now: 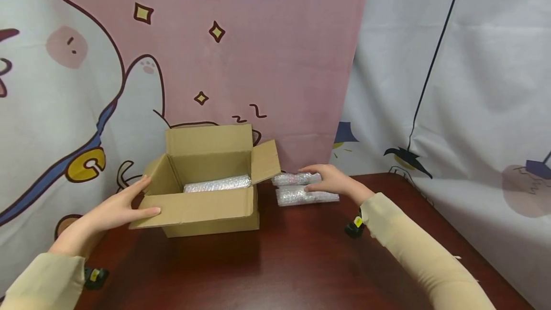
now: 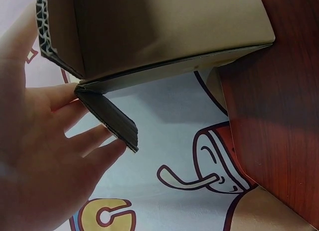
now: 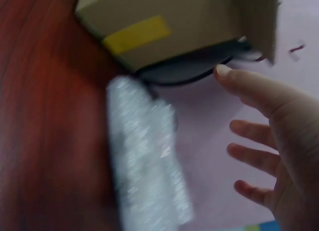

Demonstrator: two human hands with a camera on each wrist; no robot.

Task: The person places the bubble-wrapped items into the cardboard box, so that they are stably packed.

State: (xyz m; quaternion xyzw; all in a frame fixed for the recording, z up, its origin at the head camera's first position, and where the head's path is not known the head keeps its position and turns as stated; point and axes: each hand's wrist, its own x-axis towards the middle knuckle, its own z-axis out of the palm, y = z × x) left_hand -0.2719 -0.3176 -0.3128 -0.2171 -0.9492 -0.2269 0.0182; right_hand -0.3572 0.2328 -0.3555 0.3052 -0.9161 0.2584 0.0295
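Observation:
An open cardboard box (image 1: 211,227) stands on the table with its flaps spread outward. Inside it lies a bubble-wrapped item (image 1: 217,184). My left hand (image 1: 114,210) is at the box's left front corner, thumb over the front flap (image 1: 198,208). In the left wrist view, its extended fingertips touch a flap's edge (image 2: 112,122). To the right of the box are two bubble-wrapped packages, a nearer one (image 1: 307,197) and one behind it (image 1: 287,179). My right hand (image 1: 329,181) reaches over them with fingers spread; the right wrist view shows nothing between thumb and fingers.
The dark red wooden table (image 1: 297,262) carries everything. Behind it hangs a printed cloth (image 1: 275,61) with cartoon figures, close to the box's back flap. Yellow tape (image 3: 137,34) marks one box side. Small pale bits lie near the table's right edge.

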